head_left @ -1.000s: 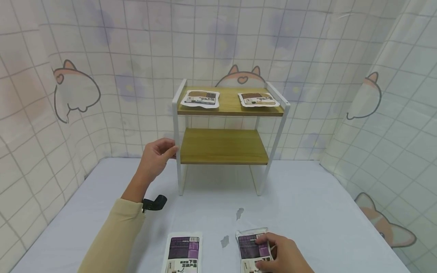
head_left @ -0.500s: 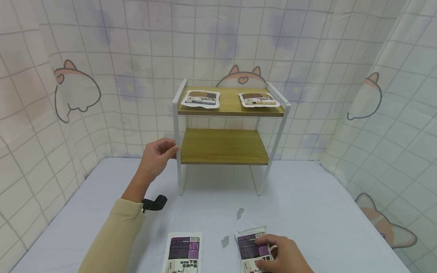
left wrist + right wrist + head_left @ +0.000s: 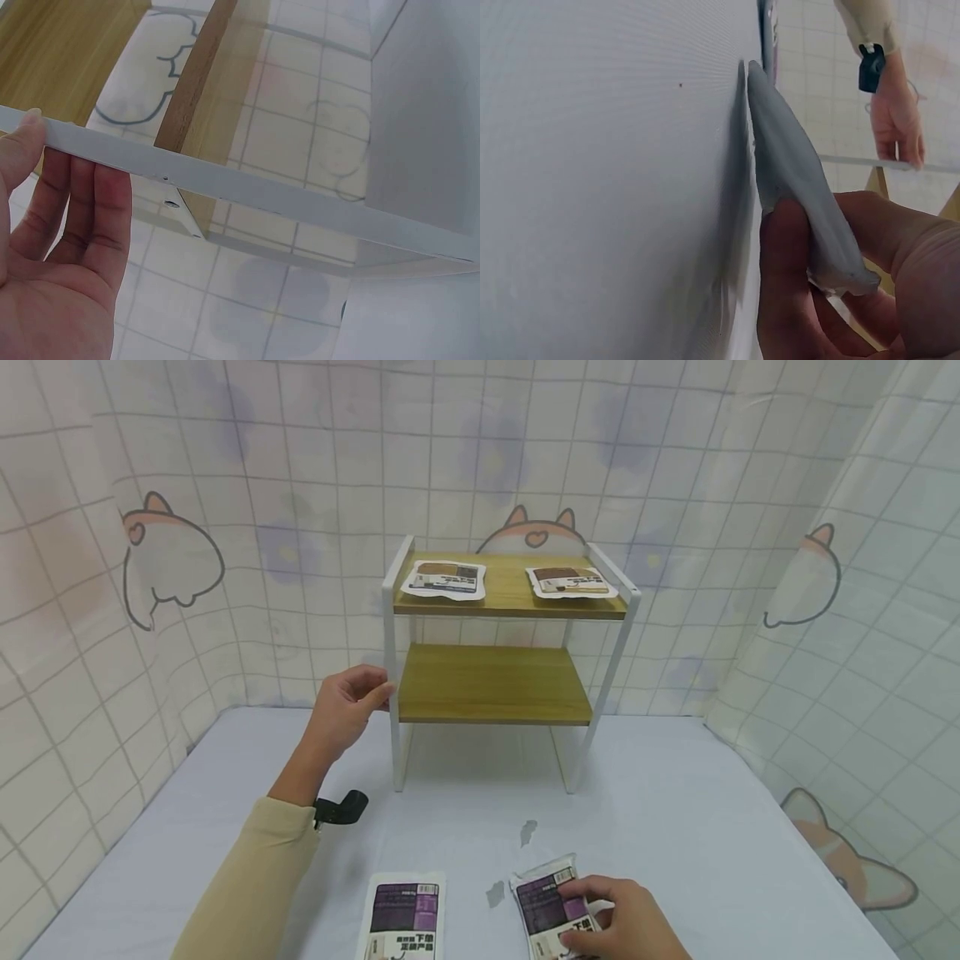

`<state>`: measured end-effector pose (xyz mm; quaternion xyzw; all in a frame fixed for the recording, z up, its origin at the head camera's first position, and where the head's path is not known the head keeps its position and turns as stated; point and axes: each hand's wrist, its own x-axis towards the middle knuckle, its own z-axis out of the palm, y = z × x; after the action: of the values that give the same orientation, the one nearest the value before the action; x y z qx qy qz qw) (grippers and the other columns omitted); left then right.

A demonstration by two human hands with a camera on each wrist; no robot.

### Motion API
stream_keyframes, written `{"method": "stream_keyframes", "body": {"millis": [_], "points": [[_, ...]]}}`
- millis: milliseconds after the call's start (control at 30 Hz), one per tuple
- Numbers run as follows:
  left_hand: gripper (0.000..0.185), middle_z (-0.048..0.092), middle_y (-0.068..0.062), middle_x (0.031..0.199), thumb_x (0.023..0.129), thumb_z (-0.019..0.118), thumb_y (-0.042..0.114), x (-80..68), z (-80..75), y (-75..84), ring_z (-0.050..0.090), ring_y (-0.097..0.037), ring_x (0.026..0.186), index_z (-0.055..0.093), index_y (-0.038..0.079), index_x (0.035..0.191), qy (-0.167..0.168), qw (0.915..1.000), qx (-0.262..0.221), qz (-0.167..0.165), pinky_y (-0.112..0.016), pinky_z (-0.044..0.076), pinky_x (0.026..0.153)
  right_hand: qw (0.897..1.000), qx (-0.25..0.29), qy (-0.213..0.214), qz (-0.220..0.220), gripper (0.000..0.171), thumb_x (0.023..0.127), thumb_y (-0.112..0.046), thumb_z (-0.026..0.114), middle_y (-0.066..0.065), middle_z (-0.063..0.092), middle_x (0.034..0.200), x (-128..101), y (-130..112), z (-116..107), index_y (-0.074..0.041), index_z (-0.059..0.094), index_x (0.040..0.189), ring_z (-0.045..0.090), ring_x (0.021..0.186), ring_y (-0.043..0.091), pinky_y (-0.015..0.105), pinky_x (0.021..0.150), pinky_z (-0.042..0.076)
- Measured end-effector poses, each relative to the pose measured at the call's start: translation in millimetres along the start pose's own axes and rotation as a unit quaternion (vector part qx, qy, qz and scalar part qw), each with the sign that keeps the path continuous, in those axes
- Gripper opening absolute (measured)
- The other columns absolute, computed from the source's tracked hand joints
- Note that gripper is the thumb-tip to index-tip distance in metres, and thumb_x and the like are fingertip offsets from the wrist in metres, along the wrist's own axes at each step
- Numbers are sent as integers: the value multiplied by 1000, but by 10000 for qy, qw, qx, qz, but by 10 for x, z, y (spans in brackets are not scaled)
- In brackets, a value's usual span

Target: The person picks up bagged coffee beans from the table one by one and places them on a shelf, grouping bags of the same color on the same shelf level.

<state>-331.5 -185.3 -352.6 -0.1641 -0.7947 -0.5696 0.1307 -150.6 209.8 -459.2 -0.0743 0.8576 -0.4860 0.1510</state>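
My left hand (image 3: 341,710) pinches the white metal upright (image 3: 247,193) of a two-tier rack, thumb on one side and fingers on the other. At the bottom of the head view, my right hand (image 3: 626,917) grips a purple, black and white food pouch (image 3: 543,903) by its right edge. In the right wrist view, that pouch (image 3: 799,169) is pinched between thumb and fingers and leans off the tabletop, its far end close to the cloth. A matching pouch (image 3: 405,914) lies flat to its left, its lower end cut off by the frame.
The rack's upper wooden shelf (image 3: 506,583) bears a pouch with blue print (image 3: 444,581) at left and a brown one (image 3: 572,582) at right. Below is the bare lower shelf (image 3: 495,685). Two grey patches (image 3: 495,893) mark the white tabletop (image 3: 675,827). Grid-patterned curtains (image 3: 315,468) surround it.
The pouch in my right hand has turned slightly, its top end swinging left and up. The left hand keeps its hold on the upright. The view has shifted very little.
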Motion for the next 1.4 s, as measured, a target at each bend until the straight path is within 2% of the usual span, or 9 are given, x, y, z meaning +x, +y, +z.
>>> {"method": "stream_keyframes", "body": {"millis": [200, 367, 633, 867, 1100, 1400], "points": [[24, 71, -17, 108, 100, 68, 23, -6, 1, 1, 69, -15, 88, 70, 3, 112, 18, 10000, 34, 12, -24, 60, 84, 9996, 165, 12, 247, 56, 76, -28, 91, 20, 66, 128, 31, 18, 5, -8, 71, 125, 68, 75, 17, 27, 67, 58], [23, 72, -14, 108, 100, 69, 24, -2, 6, -9, 70, -16, 88, 71, 5, 112, 13, 10000, -7, 1, -21, 60, 83, 9990, 393, 31, 211, 58, 77, -28, 91, 22, 65, 129, 20, -5, 14, -7, 70, 127, 70, 76, 18, 27, 69, 60], [24, 72, -15, 108, 100, 69, 26, 4, -2, -15, 70, -17, 88, 71, 6, 112, 25, 10000, 40, 56, -26, 61, 85, 9974, 596, 96, 393, 59, 77, -29, 91, 27, 60, 136, 34, -49, 25, -9, 70, 129, 69, 81, 19, 31, 77, 62], [25, 72, -15, 110, 100, 69, 26, 5, 1, -9, 70, -17, 89, 71, 5, 114, 10, 10000, 36, 55, -21, 60, 84, 9936, 1087, 21, 310, 61, 79, -24, 90, 25, 61, 135, 50, -65, 34, -4, 67, 132, 73, 86, 22, 31, 77, 63], [24, 72, -15, 109, 100, 68, 25, 5, 7, -14, 70, -16, 88, 71, 5, 114, -17, 9999, 33, 96, -21, 60, 83, 9945, 974, 231, 307, 59, 79, -25, 89, 27, 57, 140, 69, -133, 40, -6, 68, 131, 71, 90, 22, 30, 76, 63], [23, 72, -16, 108, 100, 68, 25, -4, -5, -28, 70, -17, 88, 71, 6, 113, -24, 9999, 16, 101, -20, 59, 83, 9910, 1308, 274, 82, 61, 80, -28, 88, 27, 56, 142, 122, -129, 43, -3, 67, 131, 74, 94, 24, 31, 77, 64]]}}
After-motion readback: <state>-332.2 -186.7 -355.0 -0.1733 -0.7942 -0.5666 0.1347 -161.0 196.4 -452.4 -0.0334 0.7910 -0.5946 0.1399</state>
